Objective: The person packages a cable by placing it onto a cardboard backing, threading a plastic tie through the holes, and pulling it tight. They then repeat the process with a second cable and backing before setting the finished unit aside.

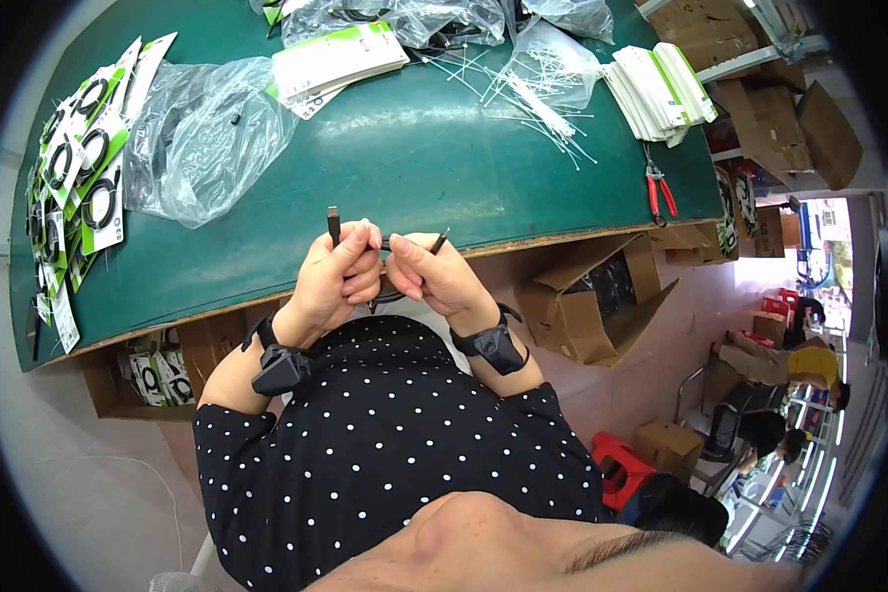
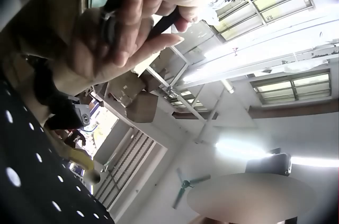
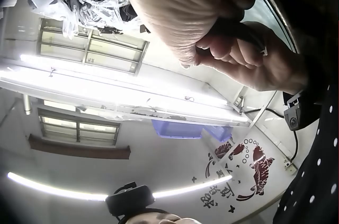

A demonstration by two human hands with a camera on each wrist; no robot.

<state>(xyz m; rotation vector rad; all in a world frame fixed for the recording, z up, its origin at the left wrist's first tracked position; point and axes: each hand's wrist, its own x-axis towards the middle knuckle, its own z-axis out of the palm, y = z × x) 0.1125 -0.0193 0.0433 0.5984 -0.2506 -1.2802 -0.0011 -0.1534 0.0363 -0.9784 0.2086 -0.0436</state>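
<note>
Over the table's front edge, close to the body, both hands hold a black cable. My left hand [image 1: 337,268] grips it with a flat USB-type plug [image 1: 333,221] sticking up past the fingers. In my right hand [image 1: 438,279], thumb and fingers pinch the cable's other end, whose thin tip [image 1: 442,240] points up to the right. A black stretch of cable spans the small gap between the hands, and more hangs in a loop beneath them. The left wrist view shows dark cable [image 2: 165,22] between the fingers. In the right wrist view the near hand [image 3: 185,7] hides most of it.
Carded cables [image 1: 94,163] are heaped at the table's left, beside a clear plastic bag [image 1: 207,138]. Card stacks [image 1: 340,61] lie at the back. White zip ties [image 1: 543,109] spread near red-handled pliers [image 1: 658,192]. An open carton [image 1: 597,301] stands below the edge.
</note>
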